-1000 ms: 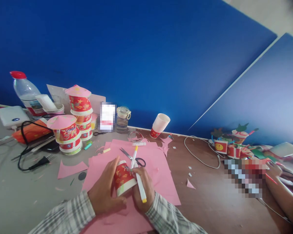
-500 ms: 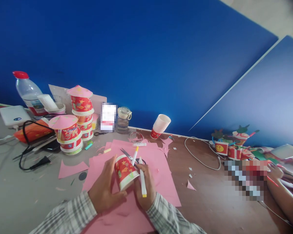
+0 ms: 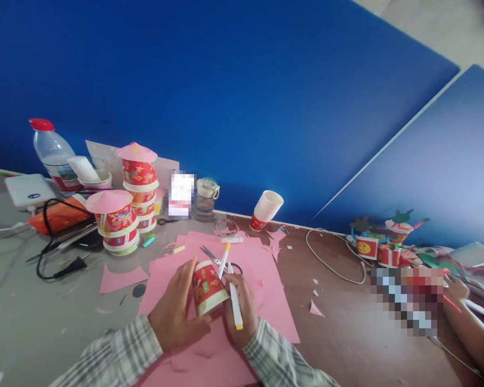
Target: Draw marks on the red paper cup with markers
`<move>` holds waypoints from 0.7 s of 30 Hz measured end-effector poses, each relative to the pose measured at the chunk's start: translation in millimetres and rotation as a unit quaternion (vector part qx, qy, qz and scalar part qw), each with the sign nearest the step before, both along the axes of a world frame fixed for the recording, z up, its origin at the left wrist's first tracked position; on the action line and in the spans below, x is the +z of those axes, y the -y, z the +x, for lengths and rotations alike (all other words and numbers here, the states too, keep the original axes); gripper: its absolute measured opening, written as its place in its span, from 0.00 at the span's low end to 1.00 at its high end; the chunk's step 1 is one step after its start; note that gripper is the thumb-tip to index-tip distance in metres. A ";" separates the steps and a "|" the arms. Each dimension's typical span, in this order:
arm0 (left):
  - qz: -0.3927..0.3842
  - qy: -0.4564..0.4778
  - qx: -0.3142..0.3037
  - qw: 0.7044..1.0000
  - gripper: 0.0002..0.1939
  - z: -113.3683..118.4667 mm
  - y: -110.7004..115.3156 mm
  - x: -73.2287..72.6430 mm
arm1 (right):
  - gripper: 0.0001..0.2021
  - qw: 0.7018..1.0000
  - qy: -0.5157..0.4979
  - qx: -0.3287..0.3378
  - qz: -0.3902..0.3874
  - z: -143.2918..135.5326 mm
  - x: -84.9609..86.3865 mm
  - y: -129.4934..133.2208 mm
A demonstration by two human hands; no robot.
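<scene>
Between my hands a red patterned paper cup [image 3: 208,287] is tilted, its pale green-white rim toward the lower right. My left hand [image 3: 179,306] is wrapped round the cup's left side and underside. My right hand [image 3: 242,309] grips a white marker [image 3: 234,301] with a yellow end pointing down, and its fingers are at the cup's right edge. A yellow-tipped white piece [image 3: 225,259] slants up beside the cup. Scissors [image 3: 212,255] lie behind it on pink paper [image 3: 266,301], their handles partly hidden by my right hand.
Two stacks of red cups with pink cone roofs [image 3: 111,215] stand at left, near a bottle [image 3: 56,156] and a black cable. A glass jar [image 3: 205,201] and white cups [image 3: 269,204] stand at the back. At right are a person's hand [image 3: 455,290] and decorated cups.
The cup has turned a little between my hands, showing a different part of its pattern. The whole view has shifted slightly; my right hand still has the marker.
</scene>
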State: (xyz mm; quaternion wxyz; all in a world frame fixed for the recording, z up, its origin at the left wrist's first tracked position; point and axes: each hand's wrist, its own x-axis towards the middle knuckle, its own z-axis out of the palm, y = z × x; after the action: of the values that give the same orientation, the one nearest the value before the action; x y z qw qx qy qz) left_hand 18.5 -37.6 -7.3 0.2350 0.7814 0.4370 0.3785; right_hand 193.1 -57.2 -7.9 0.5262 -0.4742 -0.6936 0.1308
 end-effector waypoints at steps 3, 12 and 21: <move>-0.002 0.009 0.004 1.000 0.52 1.6 -0.6 3.7 | 0.17 1.000 -0.003 0.016 -0.019 0.9 2.8 2.0; 0.028 -0.018 0.024 0.999 0.49 4.4 1.5 10.3 | 0.12 0.989 -0.131 0.059 -0.035 2.8 29.1 8.9; 0.088 -0.048 0.028 0.995 0.49 1.7 -1.9 3.1 | 0.17 0.979 -0.187 0.059 -0.052 5.5 25.6 15.9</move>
State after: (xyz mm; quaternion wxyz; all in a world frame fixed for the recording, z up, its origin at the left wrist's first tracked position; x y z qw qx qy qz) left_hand 20.2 -35.8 -4.2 0.1335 0.8038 0.4347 0.3835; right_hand 198.6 -73.1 17.7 0.6124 -0.4267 -0.6021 0.2835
